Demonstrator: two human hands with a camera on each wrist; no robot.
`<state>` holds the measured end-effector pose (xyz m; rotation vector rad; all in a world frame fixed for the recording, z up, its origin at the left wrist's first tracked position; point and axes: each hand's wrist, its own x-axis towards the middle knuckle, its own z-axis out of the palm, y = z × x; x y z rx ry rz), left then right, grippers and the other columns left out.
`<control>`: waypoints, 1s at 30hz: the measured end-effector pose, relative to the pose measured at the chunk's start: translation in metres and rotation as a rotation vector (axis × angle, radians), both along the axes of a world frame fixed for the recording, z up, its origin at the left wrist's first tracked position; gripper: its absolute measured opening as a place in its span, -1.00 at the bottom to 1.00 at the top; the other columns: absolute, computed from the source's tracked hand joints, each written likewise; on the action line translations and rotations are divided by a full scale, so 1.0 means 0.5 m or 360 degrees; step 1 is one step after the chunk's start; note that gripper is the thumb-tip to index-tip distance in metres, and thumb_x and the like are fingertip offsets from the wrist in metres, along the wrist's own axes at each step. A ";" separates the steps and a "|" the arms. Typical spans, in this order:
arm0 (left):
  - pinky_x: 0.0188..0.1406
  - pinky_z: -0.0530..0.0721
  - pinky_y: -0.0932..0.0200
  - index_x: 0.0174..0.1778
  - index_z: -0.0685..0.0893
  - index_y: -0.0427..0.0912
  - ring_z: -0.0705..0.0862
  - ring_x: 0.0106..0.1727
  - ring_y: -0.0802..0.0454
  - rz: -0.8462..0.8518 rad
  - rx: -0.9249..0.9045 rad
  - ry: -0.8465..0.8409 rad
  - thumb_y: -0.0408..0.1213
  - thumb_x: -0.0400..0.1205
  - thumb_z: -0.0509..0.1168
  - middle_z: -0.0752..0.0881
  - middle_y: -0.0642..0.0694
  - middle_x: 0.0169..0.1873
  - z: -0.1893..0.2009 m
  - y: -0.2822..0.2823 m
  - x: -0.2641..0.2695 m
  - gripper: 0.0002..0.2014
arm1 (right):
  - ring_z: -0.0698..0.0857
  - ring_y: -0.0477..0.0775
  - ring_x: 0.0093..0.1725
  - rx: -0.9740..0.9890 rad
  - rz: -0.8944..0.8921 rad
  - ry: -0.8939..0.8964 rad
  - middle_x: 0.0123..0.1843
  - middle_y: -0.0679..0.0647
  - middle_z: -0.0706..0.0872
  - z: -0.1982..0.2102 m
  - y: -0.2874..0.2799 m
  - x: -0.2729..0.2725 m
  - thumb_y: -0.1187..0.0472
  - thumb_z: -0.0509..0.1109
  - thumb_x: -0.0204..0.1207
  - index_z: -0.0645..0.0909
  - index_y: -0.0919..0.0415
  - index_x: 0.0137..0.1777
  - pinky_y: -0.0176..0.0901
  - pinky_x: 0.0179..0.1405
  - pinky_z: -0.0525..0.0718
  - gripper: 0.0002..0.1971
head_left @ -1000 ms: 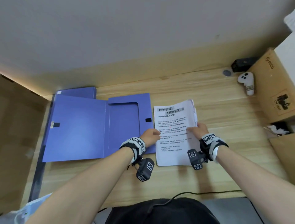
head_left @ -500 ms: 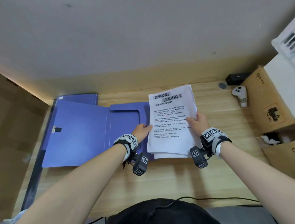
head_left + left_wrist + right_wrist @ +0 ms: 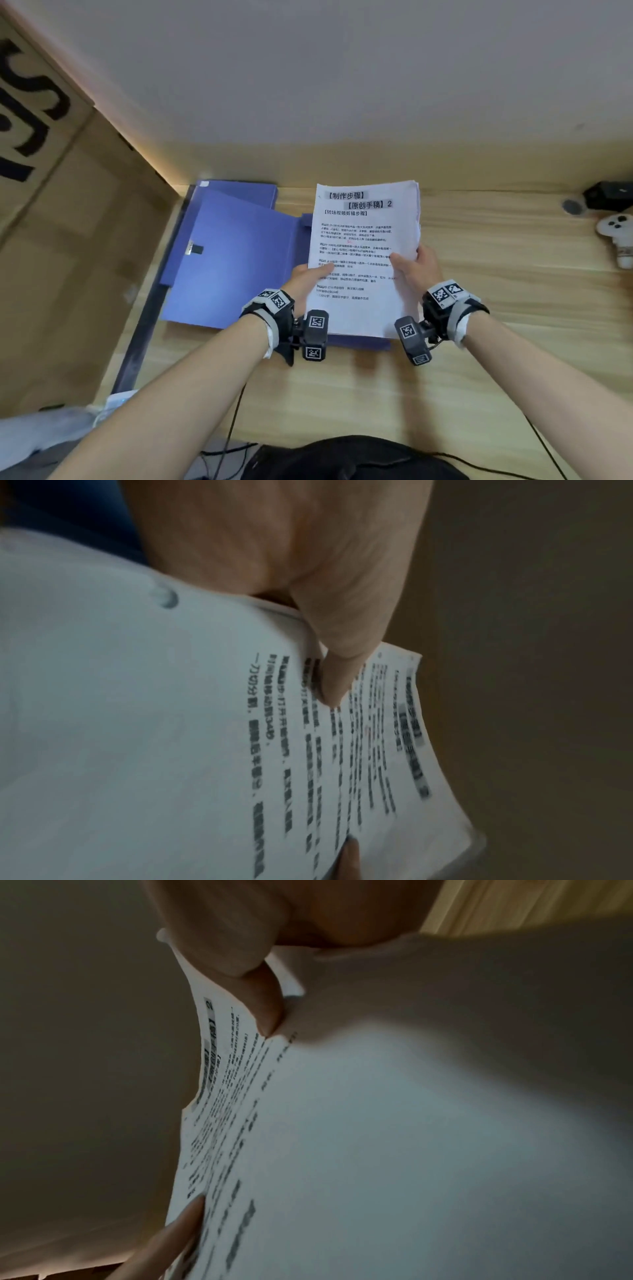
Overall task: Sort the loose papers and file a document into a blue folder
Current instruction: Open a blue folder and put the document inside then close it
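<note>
A stack of white printed papers (image 3: 359,260) is held up, tilted toward me, above the right part of the open blue folder (image 3: 236,263). My left hand (image 3: 308,277) pinches the stack's left edge, thumb on the top sheet. My right hand (image 3: 416,267) pinches the right edge the same way. In the left wrist view the thumb (image 3: 335,680) presses on the printed papers (image 3: 171,750). The right wrist view shows my right thumb (image 3: 263,1007) on the papers (image 3: 377,1137). The folder lies flat on the wooden desk (image 3: 376,394), and its right flap is mostly hidden behind the stack.
A large cardboard box (image 3: 61,240) stands at the left. A white game controller (image 3: 616,233) and a small black device (image 3: 608,195) lie at the far right. A black cable (image 3: 233,421) runs across the near desk edge. The wall rises behind the desk.
Both hands lifted the paper stack off the desk and carried it left, over the folder's right part. The stack now stands more upright. My head turned left.
</note>
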<state>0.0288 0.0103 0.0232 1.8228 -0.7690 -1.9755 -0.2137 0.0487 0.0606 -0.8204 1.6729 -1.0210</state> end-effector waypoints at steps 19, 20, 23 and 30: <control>0.26 0.68 -0.09 0.25 0.71 -0.30 0.74 0.19 -0.19 -0.0219 -0.0457 -0.0654 -0.33 0.63 0.37 0.78 -0.21 0.16 0.035 -0.039 0.238 -0.72 | 0.55 0.25 0.42 0.0080 0.0491 0.0760 0.39 0.18 0.60 -0.159 -0.071 0.112 0.37 0.33 0.53 0.53 0.25 0.42 0.07 0.45 0.48 -0.57; 0.26 0.69 -0.13 0.25 0.71 -0.28 0.74 0.18 -0.21 -0.0266 -0.0485 -0.0722 -0.31 0.63 0.37 0.78 -0.20 0.13 0.038 -0.045 0.261 -0.72 | 0.48 0.26 0.49 0.0080 0.0575 0.0894 0.47 0.20 0.54 -0.162 -0.070 0.101 0.38 0.33 0.52 0.49 0.28 0.47 0.05 0.53 0.39 -0.51; 0.12 0.72 -0.09 0.24 0.69 -0.34 0.75 0.10 -0.29 -0.0415 -0.0514 -0.0971 -0.26 0.66 0.35 0.78 -0.29 0.05 0.050 -0.066 0.323 -0.71 | 0.30 0.24 0.64 0.0201 0.0833 0.1101 0.66 0.21 0.32 -0.172 -0.068 0.081 0.34 0.31 0.55 0.34 0.33 0.61 -0.04 0.61 0.21 -0.41; -0.12 0.54 0.08 0.19 0.70 -0.38 0.73 0.08 -0.34 -0.0511 -0.0531 -0.1231 -0.26 0.69 0.31 0.77 -0.38 0.04 0.062 -0.087 0.370 -0.73 | 0.12 0.10 0.72 0.0294 0.1003 0.1232 0.76 0.08 0.06 -0.187 -0.052 0.083 0.25 0.30 0.57 0.18 0.24 0.69 -0.09 0.66 0.16 -0.31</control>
